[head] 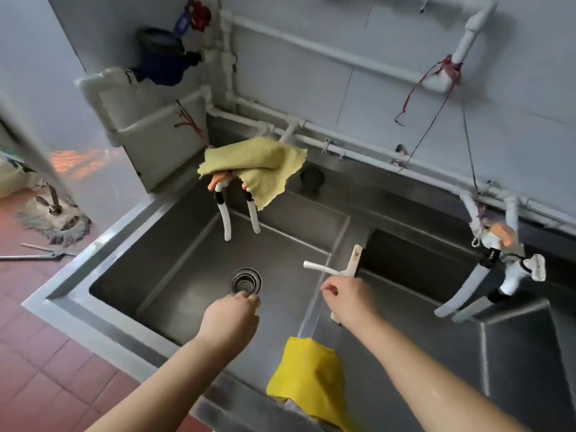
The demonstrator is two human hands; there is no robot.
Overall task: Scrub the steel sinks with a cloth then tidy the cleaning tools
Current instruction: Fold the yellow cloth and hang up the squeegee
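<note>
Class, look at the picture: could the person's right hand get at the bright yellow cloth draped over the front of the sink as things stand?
Probably yes. The yellow cloth lies uncovered beside the right forearm, nothing over it. However, the right hand seems to grip a white tool, so it might first have to let go.

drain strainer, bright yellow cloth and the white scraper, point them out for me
drain strainer (246, 281), head view, on its perforated centre
bright yellow cloth (308, 374), head view, on the middle of the fabric draped over the front rim
white scraper (324, 269), head view, on its handle

sinks (187, 244) – 2 | cloths (258, 163) – 2 | hands (230, 322) – 2 | mop (59, 222) – 1 | drain strainer (247, 281) – 1
</note>
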